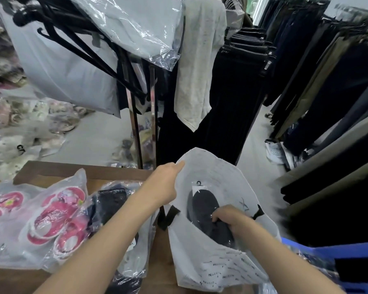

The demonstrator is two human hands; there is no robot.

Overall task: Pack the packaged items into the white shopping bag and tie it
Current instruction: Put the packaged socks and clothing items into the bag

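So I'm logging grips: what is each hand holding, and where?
Left hand pinches the white bag by its rim, keeping it open. Right hand, inside the bag, grips the dark packaged item at its lower end.

We cannot read the small print on the white bag. Our right hand hides part of the dark packet inside it, whose contents we cannot make out. Our left forearm covers part of another dark packet. The pink packets run off the left edge, and the heap on the floor is blurred.
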